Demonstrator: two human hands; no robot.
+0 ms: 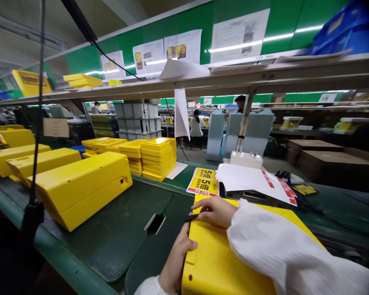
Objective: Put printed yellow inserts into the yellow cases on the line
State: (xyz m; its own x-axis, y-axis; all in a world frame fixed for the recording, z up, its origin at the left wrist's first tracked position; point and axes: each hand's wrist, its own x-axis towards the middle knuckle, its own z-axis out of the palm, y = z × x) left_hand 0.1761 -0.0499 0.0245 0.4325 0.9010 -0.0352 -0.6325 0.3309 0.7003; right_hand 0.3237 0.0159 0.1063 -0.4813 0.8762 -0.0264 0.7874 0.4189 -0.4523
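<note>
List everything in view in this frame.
casing: 1, yellow, under both hands
more casings: four or more, yellow, bench left
stacked trays: several, yellow, bench centre
printed sign: 1, yellow-red, beyond the casing
paper sheets: several, white, beside the sign
cartons: 2, brown, background right
crates: some, blue, top shelf right
seated co-worker: 1, white top, background
slim tool: 1, dark, in the right hand
left hand: 1, white cuff, casing edge
right hand: 1, white sleeve, on the casing

two hands (213,211), one yellow casing (221,262), three pale blue panels (258,133)
</note>
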